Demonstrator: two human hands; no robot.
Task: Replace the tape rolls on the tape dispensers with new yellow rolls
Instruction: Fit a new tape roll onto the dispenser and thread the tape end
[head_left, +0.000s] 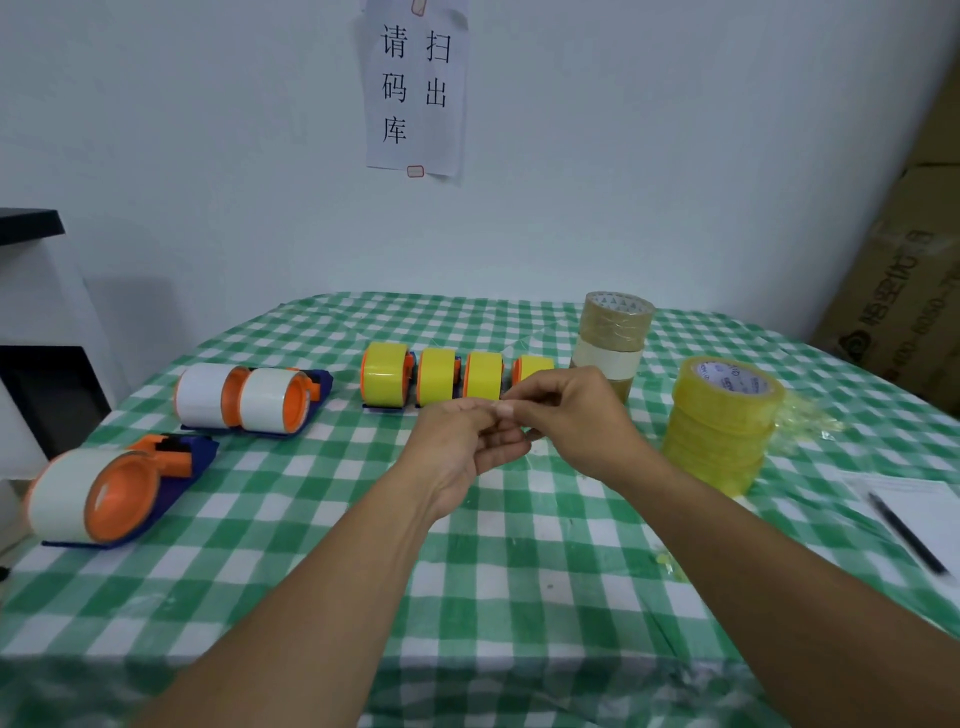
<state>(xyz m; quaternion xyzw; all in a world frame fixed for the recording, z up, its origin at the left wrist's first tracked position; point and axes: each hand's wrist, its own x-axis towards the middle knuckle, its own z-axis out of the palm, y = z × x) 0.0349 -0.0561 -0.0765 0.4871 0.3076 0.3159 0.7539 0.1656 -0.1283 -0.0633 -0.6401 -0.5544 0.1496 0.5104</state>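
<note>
While four yellow-loaded dispensers stand left of the stack of yellow rolls and three white-rolled dispensers wait farther left, the left hand and right hand meet with fingertips pinched, on what I cannot tell, so the next move likely calls for reaching a white one.

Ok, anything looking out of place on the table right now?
Crumpled yellowish film lies loose right of the yellow roll stack, and small yellow scraps litter the cloth nearer the camera. Looks like debris.
</note>
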